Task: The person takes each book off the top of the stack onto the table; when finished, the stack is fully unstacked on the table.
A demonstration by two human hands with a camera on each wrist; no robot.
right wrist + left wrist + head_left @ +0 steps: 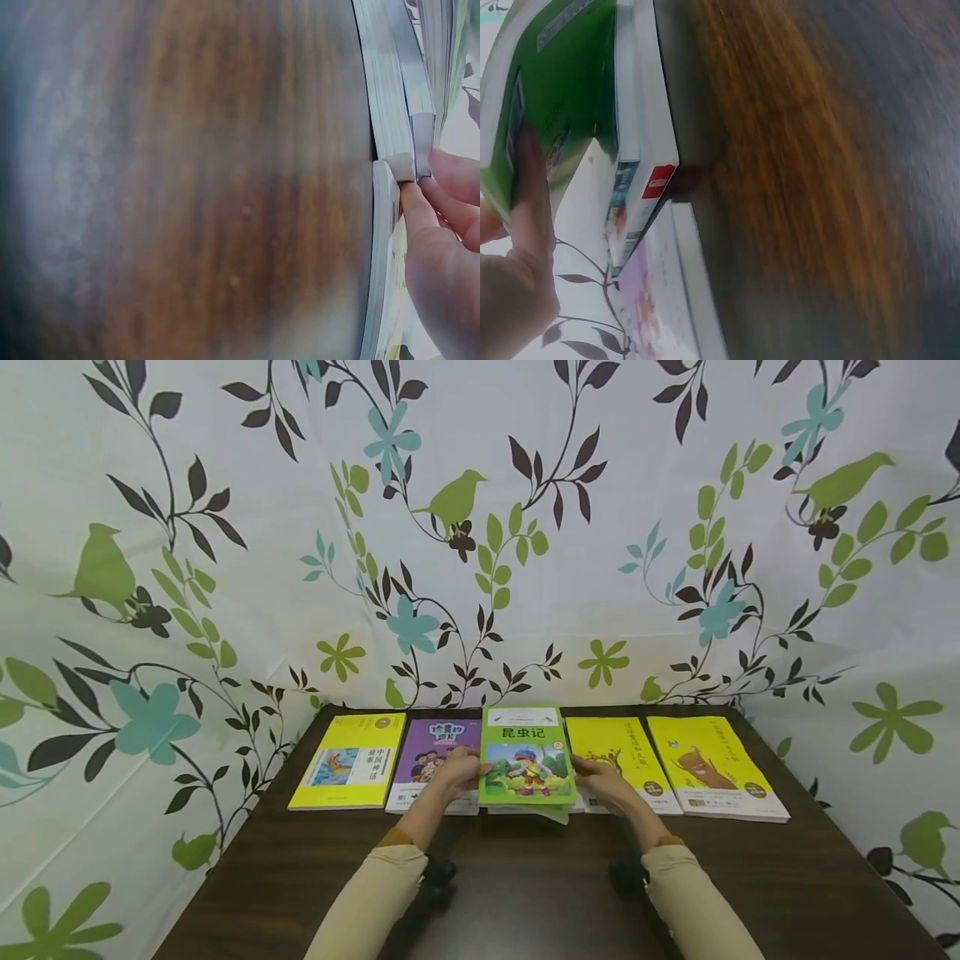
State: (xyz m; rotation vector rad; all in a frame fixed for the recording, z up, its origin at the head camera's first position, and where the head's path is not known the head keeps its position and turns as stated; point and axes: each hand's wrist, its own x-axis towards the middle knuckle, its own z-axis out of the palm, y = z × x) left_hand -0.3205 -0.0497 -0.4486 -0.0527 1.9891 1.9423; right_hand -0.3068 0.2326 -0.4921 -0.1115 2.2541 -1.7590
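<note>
A green-covered book point(525, 760) with a cartoon child on its front is tilted up above other books in the middle of the row. My left hand point(459, 772) grips its left edge. In the left wrist view, fingers of the left hand point(529, 217) lie against the green cover, which stands apart from two stacked books point(649, 120) beneath. At the right side, my right hand point(606, 783) touches the edges. The right wrist view shows fingertips of the right hand point(442, 247) against the lower books point(390, 82), with the thumb close to the raised book's pages point(442, 52).
Left of the stack lie a purple book point(435, 752) and a yellow book point(348, 789). On the right are two more yellow books, one beside the stack point(626, 743) and one farther out point(712, 768). All rest on a dark wooden table point(525, 893) before a patterned cloth point(555, 585).
</note>
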